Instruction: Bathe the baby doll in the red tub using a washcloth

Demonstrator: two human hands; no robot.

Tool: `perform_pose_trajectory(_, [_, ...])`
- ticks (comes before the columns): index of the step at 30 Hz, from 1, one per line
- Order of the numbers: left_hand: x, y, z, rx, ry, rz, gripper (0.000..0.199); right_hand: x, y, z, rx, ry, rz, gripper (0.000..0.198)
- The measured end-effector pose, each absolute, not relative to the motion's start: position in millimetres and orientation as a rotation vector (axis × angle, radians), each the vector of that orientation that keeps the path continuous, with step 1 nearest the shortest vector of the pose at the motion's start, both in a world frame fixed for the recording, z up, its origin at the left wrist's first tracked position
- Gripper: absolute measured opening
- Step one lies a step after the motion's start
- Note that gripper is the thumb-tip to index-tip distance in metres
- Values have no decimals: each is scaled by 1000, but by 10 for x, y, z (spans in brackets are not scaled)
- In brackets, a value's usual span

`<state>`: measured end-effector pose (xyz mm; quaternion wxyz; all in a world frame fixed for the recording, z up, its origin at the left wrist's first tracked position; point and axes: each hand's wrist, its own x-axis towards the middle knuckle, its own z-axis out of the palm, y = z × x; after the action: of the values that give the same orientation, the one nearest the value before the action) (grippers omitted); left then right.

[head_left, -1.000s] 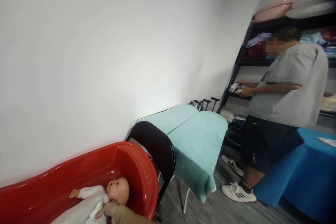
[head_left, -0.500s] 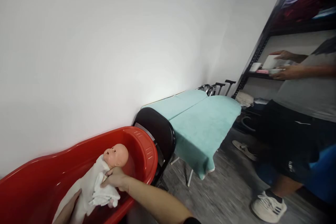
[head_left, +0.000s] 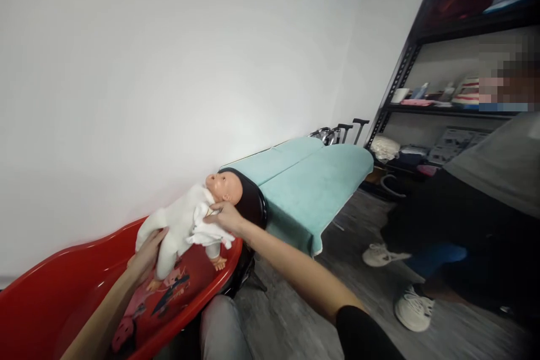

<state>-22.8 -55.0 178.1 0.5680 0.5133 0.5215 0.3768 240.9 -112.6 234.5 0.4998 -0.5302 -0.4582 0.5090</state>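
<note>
A baby doll [head_left: 181, 214] in a white outfit is held tilted above a red baby bathtub [head_left: 76, 256], its bald head at the tub's right end. My left hand [head_left: 147, 250] is closed on the doll's lower body near the leg. At the doll's upper body, my right hand [head_left: 226, 218] is closed, with a bunched white cloth [head_left: 207, 230] at its fingers; the fingers beneath are partly hidden. One bare hand and one bare foot of the doll hang down. A printed picture [head_left: 169, 292] shows on the tub's floor.
A black folding chair [head_left: 255, 205] stands against the tub's right end. Beyond it is a table with a mint-green cover [head_left: 307, 180]. Walking canes [head_left: 358, 126] lean at the back. At the right, a person [head_left: 498, 163] bends beside a black shelf rack [head_left: 405, 76].
Both hands have raised the doll out of the tub, up and to the right, so its legs and the tub's floor show. The person at the right has bent down, away from the shelf.
</note>
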Motion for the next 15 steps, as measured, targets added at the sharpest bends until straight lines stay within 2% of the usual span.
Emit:
perform_pose_trajectory(2, [38, -498, 1957, 1208, 1072, 918, 22, 2755, -1167, 2564, -1237, -1088, 1212, 22])
perform_pose_trajectory(4, [391, -491, 2185, 1237, 938, 898, 22, 3133, -1179, 2762, -1208, -1022, 1168, 23])
perform_pose_trajectory(11, [1632, -613, 2799, 1280, 582, 675, 83, 4354, -1406, 3308, -1211, -837, 1024, 28])
perform_pose_trajectory(15, [2318, -708, 2981, 1235, 468, 571, 95, 5001, -1661, 3589, -1265, -801, 1075, 31])
